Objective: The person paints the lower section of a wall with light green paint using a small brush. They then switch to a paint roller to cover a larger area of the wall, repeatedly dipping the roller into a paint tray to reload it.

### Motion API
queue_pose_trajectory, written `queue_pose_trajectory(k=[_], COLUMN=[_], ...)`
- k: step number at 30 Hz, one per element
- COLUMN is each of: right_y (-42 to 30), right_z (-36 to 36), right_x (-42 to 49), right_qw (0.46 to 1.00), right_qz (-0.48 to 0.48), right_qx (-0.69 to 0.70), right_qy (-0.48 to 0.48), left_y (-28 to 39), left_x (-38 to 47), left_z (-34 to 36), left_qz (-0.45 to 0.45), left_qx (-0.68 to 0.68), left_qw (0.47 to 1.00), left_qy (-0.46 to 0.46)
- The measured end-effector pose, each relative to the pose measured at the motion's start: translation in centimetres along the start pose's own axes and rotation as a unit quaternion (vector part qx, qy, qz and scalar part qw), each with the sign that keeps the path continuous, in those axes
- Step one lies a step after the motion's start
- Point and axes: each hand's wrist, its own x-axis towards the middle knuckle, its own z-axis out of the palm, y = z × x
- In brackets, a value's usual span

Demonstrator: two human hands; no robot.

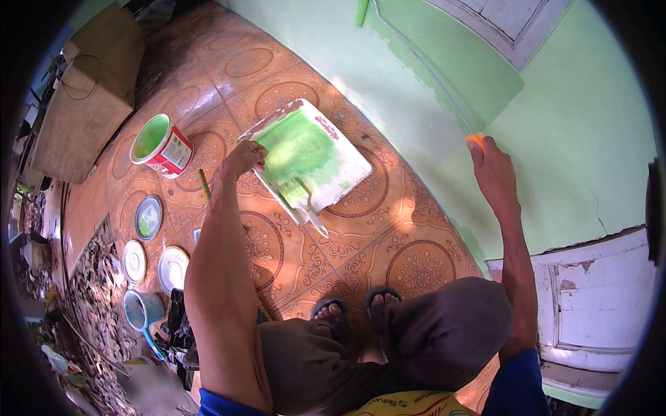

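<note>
My right hand (494, 174) grips the orange handle (476, 141) of a paint roller. Its thin metal rod (426, 65) runs up along the wall to a green roller sleeve (362, 11) at the picture's top edge. Fresh darker green paint (463, 67) covers a patch of the pale wall (562, 156) beside the rod. My left hand (245, 157) is at the left edge of a white paint tray (348, 171), fingers curled; whether they grip the rim is unclear. Wet green paint coats the tray, and a flat paintbrush (302, 200) lies across its near side.
Left of the tray stands a red-and-white paint bucket (174, 151) with green inside. Several lids, including a grey one (149, 218), lie beyond my left forearm, near a blue dipper (144, 312). White wooden panels (598, 296) meet the wall. My sandalled feet (333, 314) rest on patterned tiles.
</note>
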Motion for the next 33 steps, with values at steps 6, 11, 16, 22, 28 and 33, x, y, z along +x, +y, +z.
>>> queue_pose_trajectory(k=[6,11,16,22,28,33], right_y=[0.1,2.8,6.5,10.7,9.2,6.3], right_z=[2.3,1.1,-1.3,-3.8,-4.5,-1.5], right_x=[1.4,-2.7,-8.0,-13.9,-13.1,-8.3], right_qw=[1.0,1.0,0.998,0.999,0.998,0.999], right_qz=[-0.012,0.005,0.056,0.029,0.055,0.039], right_qx=[0.0,-0.007,-0.032,0.012,0.005,-0.02], right_qy=[0.005,0.003,-0.027,0.031,-0.011,-0.018], left_y=[-0.2,-0.8,-0.8,0.0,-1.1,-0.8], left_x=[0.0,-0.1,-0.1,0.0,0.5,0.3], left_z=[-0.3,-0.5,-0.5,0.1,-0.4,-0.3], left_qz=[-0.003,-0.006,-0.011,0.0,-0.023,-0.008], left_qx=[0.005,0.001,0.012,0.013,0.027,0.016], left_qw=[1.0,1.0,1.0,1.0,0.999,1.0], left_qy=[-0.006,-0.001,-0.005,-0.014,-0.006,-0.009])
